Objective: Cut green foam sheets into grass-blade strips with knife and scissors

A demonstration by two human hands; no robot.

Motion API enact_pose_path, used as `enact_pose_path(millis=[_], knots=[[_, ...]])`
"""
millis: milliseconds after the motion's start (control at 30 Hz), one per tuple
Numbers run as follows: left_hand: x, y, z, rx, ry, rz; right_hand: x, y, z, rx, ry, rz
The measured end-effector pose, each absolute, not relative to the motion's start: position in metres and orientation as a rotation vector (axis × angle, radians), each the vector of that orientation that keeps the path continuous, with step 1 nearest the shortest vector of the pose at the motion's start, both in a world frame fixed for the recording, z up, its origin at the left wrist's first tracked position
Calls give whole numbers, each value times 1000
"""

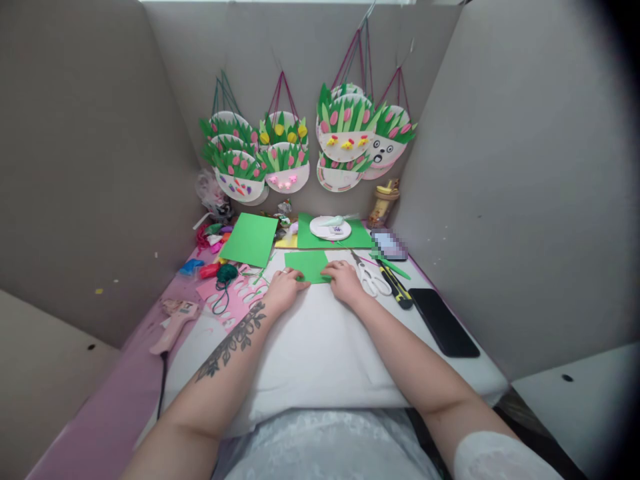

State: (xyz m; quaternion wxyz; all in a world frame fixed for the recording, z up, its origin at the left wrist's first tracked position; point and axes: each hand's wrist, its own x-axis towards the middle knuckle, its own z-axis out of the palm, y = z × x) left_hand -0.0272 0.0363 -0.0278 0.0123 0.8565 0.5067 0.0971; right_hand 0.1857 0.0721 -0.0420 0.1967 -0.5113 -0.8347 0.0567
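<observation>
A sleeve sat nearest; left hand and right hand touched the small sheet, grip unclear; uneven pressure risked creasing.

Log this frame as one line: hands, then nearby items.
left hand: touching green sheet | right hand: touching same sheet | right side: scissors, cutter | left side: pink paper, yarn

So the left forearm is inked with a dark tattoo of a leafy branch, and what looks like a thin ring is worn on the left hand. The right arm's partly covered by a loose white sleeve, and pale grey-blue, kinda blotchy clothing is worn below.
</observation>
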Motion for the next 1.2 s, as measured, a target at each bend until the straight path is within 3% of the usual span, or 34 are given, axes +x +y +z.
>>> enact_pose_path(millis=[167,567,767,967,1200], knots=[[-26,35,-26,2662,1588,270,165,53,-34,-1327,-2585,110],[-28,4,2,2396,2063,-41,183,49,-13,-1759,-2658,60],[-30,5,2,2430,2056,-33,189,48,-8,-1832,-2583,57],[-40,15,-2,2385,2023,107,203,63,-19,-1811,-2397,137],[-44,24,-11,2380,2044,599,215,75,-29,-1428,-2235,39]])
